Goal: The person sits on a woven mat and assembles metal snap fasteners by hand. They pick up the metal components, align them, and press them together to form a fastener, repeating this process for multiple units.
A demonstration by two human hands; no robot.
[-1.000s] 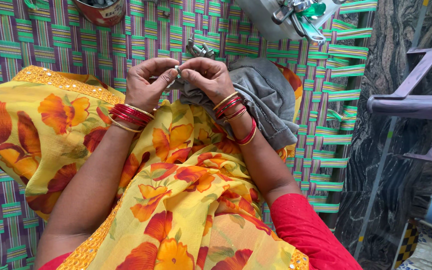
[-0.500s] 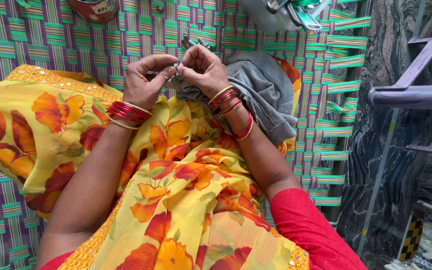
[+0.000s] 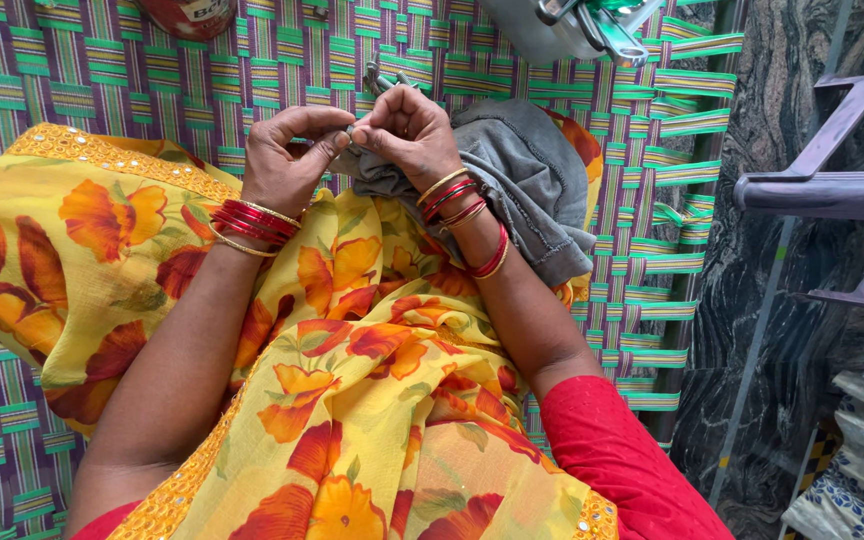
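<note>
Small part: a tiny metal piece (image 3: 352, 130) pinched between the fingertips of both my hands, just above the grey cloth; too small to tell what it is.
Left hand: my left hand (image 3: 287, 160) is curled, thumb and forefinger pressed together on the small piece from the left side.
Right hand: my right hand (image 3: 407, 135) is closed on the same piece from the right, fingertips meeting those of the left, and its heel rests against the cloth.
Cloth: a crumpled grey cloth (image 3: 527, 185) lies under and to the right of my right wrist, on my lap and partly on the cot.
Bangles: red and gold bangles (image 3: 252, 225) on my left wrist; more red and gold ones (image 3: 462, 215) run up my right forearm.
Sari: yellow fabric with orange flowers (image 3: 372, 370) covers my lap and spreads to the left; a gold trimmed edge (image 3: 112, 155) runs along its far side.
Sleeve: a red sleeve (image 3: 622, 460) shows at my right upper arm.
Cot: a bed woven of purple and green straps (image 3: 82, 85) carries everything.
Loose metal bits: a few small metal pieces (image 3: 382, 80) lie on the straps just beyond my hands.
Far edge: a steel container with tools (image 3: 572, 30) and a red tin (image 3: 187, 15), both cut off by the frame.
Right side: dark veined stone floor (image 3: 802, 130) and a purple metal frame (image 3: 832, 190).
</note>
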